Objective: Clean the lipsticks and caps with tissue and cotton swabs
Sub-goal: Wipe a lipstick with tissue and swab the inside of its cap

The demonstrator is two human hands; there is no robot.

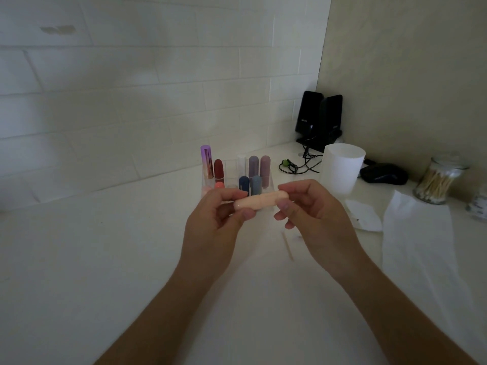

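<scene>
lipstick [261,202] capped, level | left hand [210,227], right hand [316,214] pinch ends

Looks like you're at home, at a desk corner that doubles as a makeup spot. A white brick-pattern wall [131,88] runs along the far side and meets a plain beige wall [408,75] on the right. The far right corner has black desktop speakers [319,119] with tangled cables [303,164] and a computer mouse [383,175] near them, so it's a PC desk. On the same white tabletop [105,259] you've got a clear organizer [232,171] of lipsticks [218,168] and a glass jar of cotton swabs [437,180] on the right.
</scene>
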